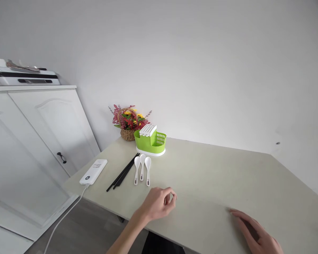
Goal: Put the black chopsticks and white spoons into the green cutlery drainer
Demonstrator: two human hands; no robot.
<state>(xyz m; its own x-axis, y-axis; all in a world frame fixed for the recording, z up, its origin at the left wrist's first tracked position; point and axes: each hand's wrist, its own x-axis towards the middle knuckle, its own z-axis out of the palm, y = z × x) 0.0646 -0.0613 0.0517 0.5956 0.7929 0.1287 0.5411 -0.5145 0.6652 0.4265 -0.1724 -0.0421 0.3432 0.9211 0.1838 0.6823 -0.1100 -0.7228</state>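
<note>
No legible text. View clock: white power bank (pixel 93 172) at 8, print (pixel 97 165) too small; three white spoons (pixel 142 168) at 7, handle marks (pixel 141 177) unreadable.

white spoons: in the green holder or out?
Out. All three white spoons lie flat on the tabletop, on the near side of the green holder.

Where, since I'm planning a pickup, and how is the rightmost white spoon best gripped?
Probably take the rightmost white spoon by its handle, pinching across the narrow width from above on the near side: it lies on the table, handle toward the person, bowl away, with the other spoons to its left.
</note>
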